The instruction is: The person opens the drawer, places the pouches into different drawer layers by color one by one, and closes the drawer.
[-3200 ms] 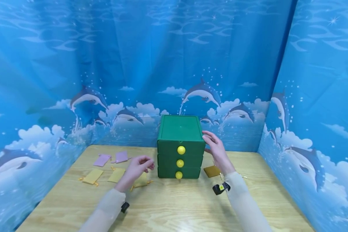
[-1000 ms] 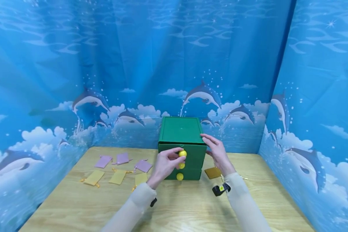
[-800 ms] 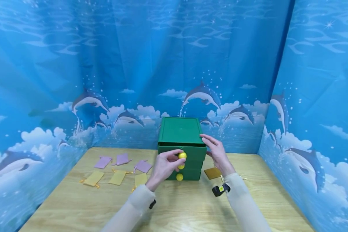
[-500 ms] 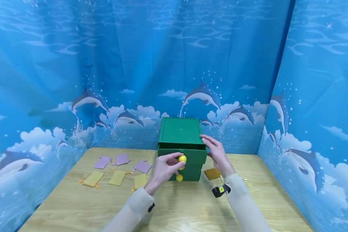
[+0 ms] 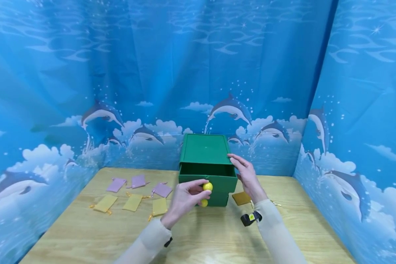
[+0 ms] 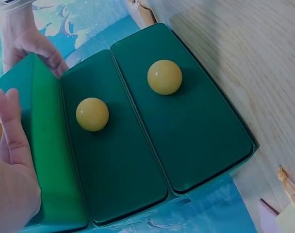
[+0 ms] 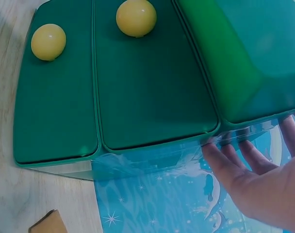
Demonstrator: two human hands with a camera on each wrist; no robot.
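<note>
Left hand (image 5: 184, 198), center of the head view: thumb and fingers pinching the round yellow knob (image 5: 207, 186) of the top drawer (image 5: 224, 182), which stands partway out. Right hand (image 5: 249, 176), right of center: fingers extended, slightly apart, tips against the side of the green cabinet (image 5: 206, 148), which occupies mid-frame. Lower drawers, two, flush, one yellow knob each, seen in the left wrist view. Brown pouch (image 5: 241, 198), right of cabinet. Purple pouches (image 5: 116, 184), three, and yellow pouches (image 5: 132, 202), three, left of frame. Wooden table (image 5: 217, 238), lower frame. Dolphin-print curtain (image 5: 168, 73), upper frame.
</note>
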